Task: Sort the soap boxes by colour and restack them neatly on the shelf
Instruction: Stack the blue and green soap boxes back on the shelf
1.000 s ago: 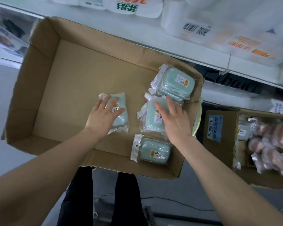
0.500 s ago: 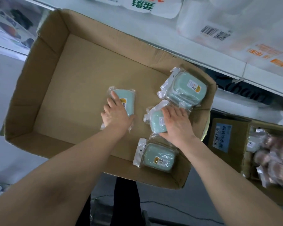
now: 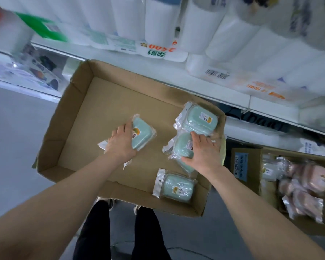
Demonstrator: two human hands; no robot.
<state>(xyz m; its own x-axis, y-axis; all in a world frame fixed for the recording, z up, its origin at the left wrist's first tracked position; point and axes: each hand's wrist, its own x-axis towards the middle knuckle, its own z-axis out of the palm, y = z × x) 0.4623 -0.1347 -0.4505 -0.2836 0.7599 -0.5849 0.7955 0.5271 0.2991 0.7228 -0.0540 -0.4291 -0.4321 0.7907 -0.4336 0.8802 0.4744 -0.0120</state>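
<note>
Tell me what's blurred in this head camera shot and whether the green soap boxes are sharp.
Head view: paper rolls on the shelf and pink soap boxes at the right edge are smeared; green soap boxes in the carton are fairly sharp, with glare on their wrappers.

one view only, head cam, wide-angle. looks steeply down, slightly forward, straight lines bow at edges. cardboard tray (image 3: 94,119) fills centre, close. left hand (image 3: 120,145) gripping left soap box (image 3: 142,135), right hand (image 3: 203,154) gripping middle soap box (image 3: 182,147), forearms in from 7 and 5 o'clock. shelf edge (image 3: 204,91) toward 12, own legs (image 3: 148,231) at 6, second carton (image 3: 255,152) at 4.
</note>
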